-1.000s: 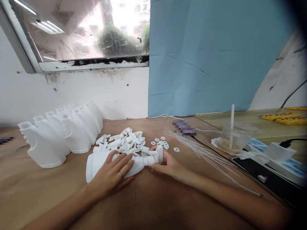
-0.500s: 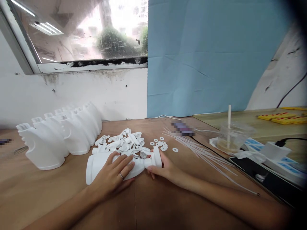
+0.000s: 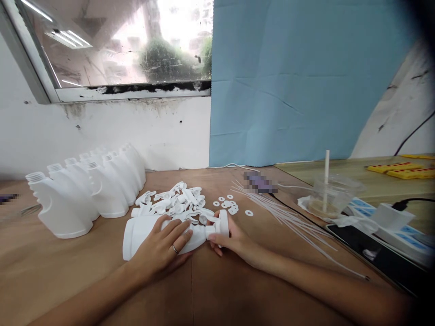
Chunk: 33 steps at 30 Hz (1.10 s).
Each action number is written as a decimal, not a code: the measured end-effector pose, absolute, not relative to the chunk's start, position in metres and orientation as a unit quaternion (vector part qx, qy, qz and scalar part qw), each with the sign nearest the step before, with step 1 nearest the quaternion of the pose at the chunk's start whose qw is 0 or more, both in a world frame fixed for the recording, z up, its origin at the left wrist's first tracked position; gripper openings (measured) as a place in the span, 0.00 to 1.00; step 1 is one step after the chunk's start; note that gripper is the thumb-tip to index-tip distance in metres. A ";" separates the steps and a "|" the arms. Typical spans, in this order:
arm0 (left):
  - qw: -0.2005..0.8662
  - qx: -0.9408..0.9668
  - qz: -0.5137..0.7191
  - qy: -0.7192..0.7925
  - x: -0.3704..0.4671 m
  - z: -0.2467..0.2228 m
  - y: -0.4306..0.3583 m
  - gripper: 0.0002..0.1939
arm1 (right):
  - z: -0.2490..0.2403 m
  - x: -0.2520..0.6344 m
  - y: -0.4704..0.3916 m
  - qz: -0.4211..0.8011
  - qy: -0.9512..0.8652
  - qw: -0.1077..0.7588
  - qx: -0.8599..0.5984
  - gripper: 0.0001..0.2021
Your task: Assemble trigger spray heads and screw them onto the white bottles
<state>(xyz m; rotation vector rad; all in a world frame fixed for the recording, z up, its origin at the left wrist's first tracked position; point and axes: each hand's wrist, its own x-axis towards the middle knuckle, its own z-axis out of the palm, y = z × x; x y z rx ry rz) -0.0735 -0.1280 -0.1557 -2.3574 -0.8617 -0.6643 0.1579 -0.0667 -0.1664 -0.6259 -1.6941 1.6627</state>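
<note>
White bottle lying sideways
Left hand is clasping its body; right hand is gripping the spray head, fingers curled.

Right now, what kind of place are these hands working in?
Probably a small workshop: many matching white bottles stand together, a heap of loose white plastic parts lies beside them, and thin white strands are spread farther right.

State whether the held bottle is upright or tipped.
Tipped: the spray bottle lies sideways under the left hand, trigger sprayer in the right hand.
</note>
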 end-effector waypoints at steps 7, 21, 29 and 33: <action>0.273 -0.874 -0.247 -0.318 -0.073 -0.156 -0.128 0.16 | -0.166 0.158 -0.068 0.639 -0.641 0.345 -0.248 0.26; 0.264 -0.876 -0.239 -0.325 -0.073 -0.155 -0.128 0.16 | -0.169 0.160 -0.063 0.600 -0.659 0.358 -0.278 0.23; 0.268 -0.875 -0.248 -0.317 -0.073 -0.157 -0.128 0.17 | -0.164 0.158 -0.064 0.626 -0.651 0.331 -0.273 0.19; 0.262 -0.875 -0.259 -0.314 -0.075 -0.160 -0.127 0.19 | -0.165 0.157 -0.062 0.628 -0.655 0.332 -0.258 0.18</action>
